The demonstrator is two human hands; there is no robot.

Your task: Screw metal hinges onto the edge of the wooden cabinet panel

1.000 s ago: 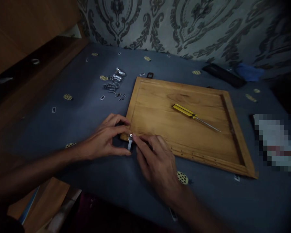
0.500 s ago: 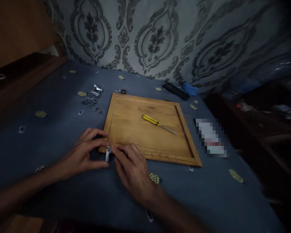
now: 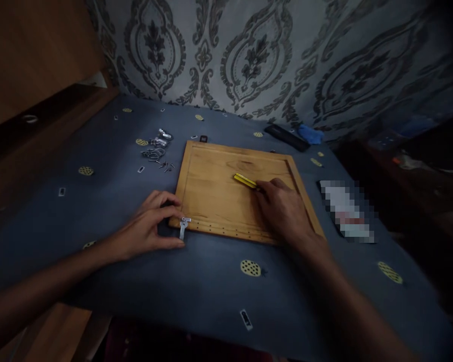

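A wooden framed panel (image 3: pixel 211 196) lies flat on a blue patterned cloth. My left hand (image 3: pixel 147 226) rests at the panel's near left corner, fingers curled around a small metal bracket (image 3: pixel 183 227) that sits against the edge. My right hand (image 3: pixel 283 206) lies on the panel further right, fingers closing over the shaft end of a yellow-handled screwdriver (image 3: pixel 244 180); only the yellow handle shows beyond my fingers.
A heap of metal fittings and screws (image 3: pixel 159 149) lies left of the panel's far corner. A black flat object (image 3: pixel 287 137) and blue cloth (image 3: pixel 311 133) sit by the wall. A blurred-out item (image 3: pixel 345 211) lies to the right. A wooden ledge (image 3: pixel 41 130) borders the left.
My right hand left the bracket at the panel's corner and moved right onto the screwdriver. My left hand stayed at the bracket. The camera view shifted slightly.
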